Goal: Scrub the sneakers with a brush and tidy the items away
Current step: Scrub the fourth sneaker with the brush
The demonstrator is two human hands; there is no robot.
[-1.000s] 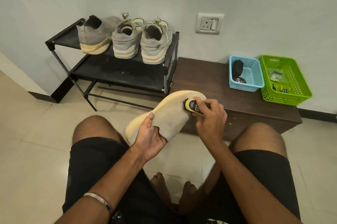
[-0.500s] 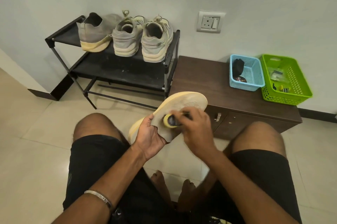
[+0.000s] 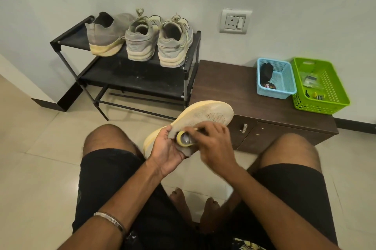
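You sit with your knees apart, and your left hand (image 3: 166, 151) grips the heel end of a sneaker (image 3: 205, 115), thumb on the grey upper and fingers curled under it, so the shoe lies on its side between your legs with its yellow sole turned to the left and its toe pointing toward the table (image 3: 227, 87). Your right hand (image 3: 215, 144) is closed around a brush (image 3: 184, 138), its yellow-rimmed end showing between your two hands and pressed against the upper near the heel; the hand is blurred, so the exact lie of its fingers cannot be told. On the top shelf of the black rack (image 3: 130, 79) against the wall stand three more shoes: the matching grey sneaker (image 3: 105, 35) on the left, and a laced pair (image 3: 158, 42) beside it, heels facing you. The dark brown table stands just right of the rack, touching it or nearly so. At its far right end sit a blue basket (image 3: 284, 79) holding a dark item and a round tin, and a green basket (image 3: 323, 87) just beside it with small bits inside, too small to name. A wall socket (image 3: 236, 21) is above the table
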